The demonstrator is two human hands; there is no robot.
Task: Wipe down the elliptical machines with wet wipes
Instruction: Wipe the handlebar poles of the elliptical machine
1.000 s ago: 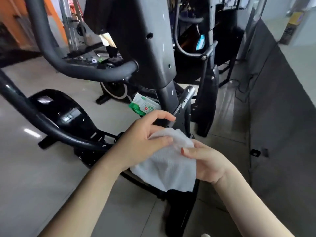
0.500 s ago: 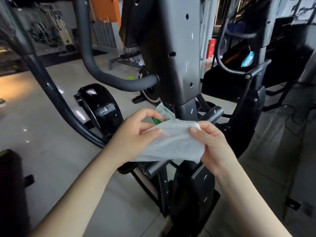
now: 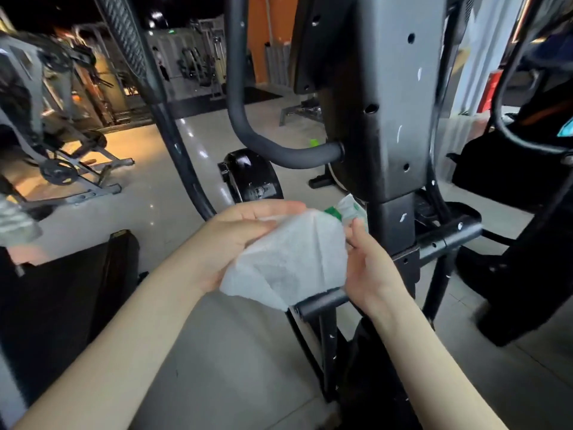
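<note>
Elliptical machine column [image 3: 387, 103], grey and upright, fills the upper middle. A padded black handlebar [image 3: 263, 144] curves out from the column's left side, and a glossy black flywheel cover [image 3: 251, 178] sits on the floor to the column's lower left. In front of the column's base, a white wet wipe [image 3: 294, 259] is spread between both hands. The left hand [image 3: 235, 237] pinches its left edge between thumb and fingers, and the right hand [image 3: 369, 268] grips its right edge. A green-and-white wipes packet [image 3: 350, 209] shows just beside the column's base.

White wet wipe [image 3: 294, 259], green-and-white wipes pack [image 3: 348, 211], grey-black elliptical column [image 3: 387, 103], orange wall [image 3: 259, 38], pale glossy floor [image 3: 148, 193]
</note>
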